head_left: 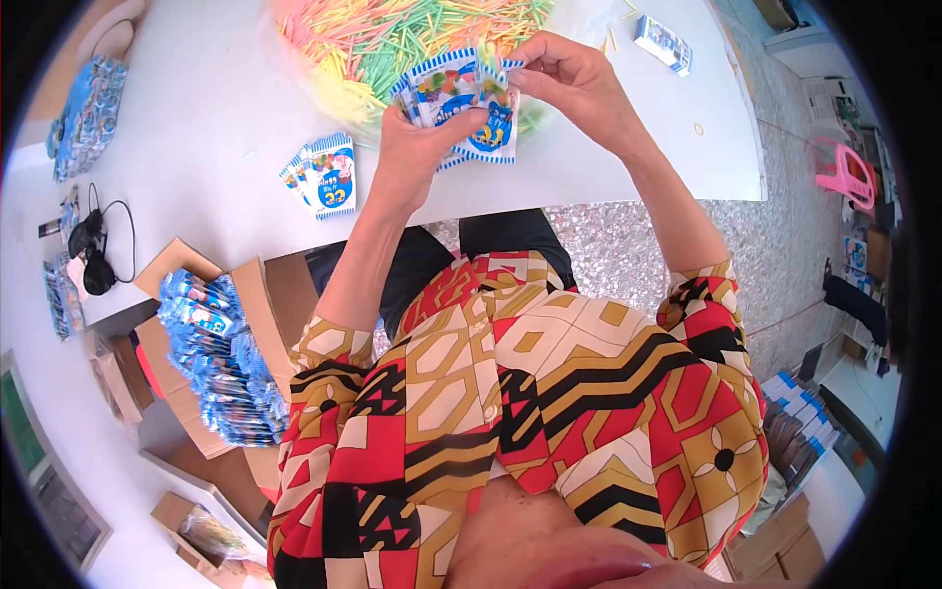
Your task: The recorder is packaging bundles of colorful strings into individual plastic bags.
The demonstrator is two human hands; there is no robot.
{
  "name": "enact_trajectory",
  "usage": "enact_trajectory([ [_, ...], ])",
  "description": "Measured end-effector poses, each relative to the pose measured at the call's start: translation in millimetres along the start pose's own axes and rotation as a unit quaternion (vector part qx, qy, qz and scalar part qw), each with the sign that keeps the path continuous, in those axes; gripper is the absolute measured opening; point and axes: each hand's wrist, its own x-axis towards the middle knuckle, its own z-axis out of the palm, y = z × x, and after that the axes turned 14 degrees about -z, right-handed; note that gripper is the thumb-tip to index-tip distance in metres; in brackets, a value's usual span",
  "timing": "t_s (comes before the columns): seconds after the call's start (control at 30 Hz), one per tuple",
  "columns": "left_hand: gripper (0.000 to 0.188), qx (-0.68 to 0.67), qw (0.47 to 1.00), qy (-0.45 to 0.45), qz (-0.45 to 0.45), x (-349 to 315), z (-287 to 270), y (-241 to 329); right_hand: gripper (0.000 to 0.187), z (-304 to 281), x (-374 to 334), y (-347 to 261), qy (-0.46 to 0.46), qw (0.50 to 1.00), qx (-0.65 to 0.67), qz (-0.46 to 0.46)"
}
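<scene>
A white table (196,98) fills the view. Beyond the fingers lies a heap of thin coloured sticks (392,34), close enough to pick from. Down to the left of the fingers, a cardboard box (211,363) holds rows of blue packets. Just left of the fingers lies a small stack of packets (322,175). The left hand (417,147) grips a fan of blue-and-white packets (461,103); the right hand (569,79) pinches the front one's top edge, seemingly to open it.
</scene>
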Motion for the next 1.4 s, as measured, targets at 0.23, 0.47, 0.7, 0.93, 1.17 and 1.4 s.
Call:
enact_trajectory([
  [0.23, 0.03, -0.178, 0.977, -0.026, -0.114, 3, 5, -5, 0.013, -6, -20, -17, 0.079, 0.994, -0.064, -0.041],
  [0.47, 0.03, -0.164, 0.981, -0.016, -0.1, 6, 3, -11, 0.013, -35, -46, -15, 0.155, 0.96, -0.226, -0.061],
  [0.7, 0.033, -0.096, 0.991, -0.007, -0.092, -3, 11, -13, 0.014, -66, -76, 2, 0.22, 0.948, -0.227, -0.043],
  [0.93, 0.034, 0.109, 0.988, -0.095, -0.059, 9, 39, -11, 0.014, -45, -64, -9, 0.161, 0.97, -0.176, -0.053],
  [1.17, 0.02, 0.296, 0.951, -0.034, 0.079, 10, 41, -18, 0.014, -37, -57, -12, 0.174, 0.977, -0.114, -0.047],
  [1.4, 0.021, 0.181, 0.981, 0.017, 0.063, -2, 37, -26, 0.015, -22, -53, -14, 0.268, 0.963, -0.017, -0.03],
])
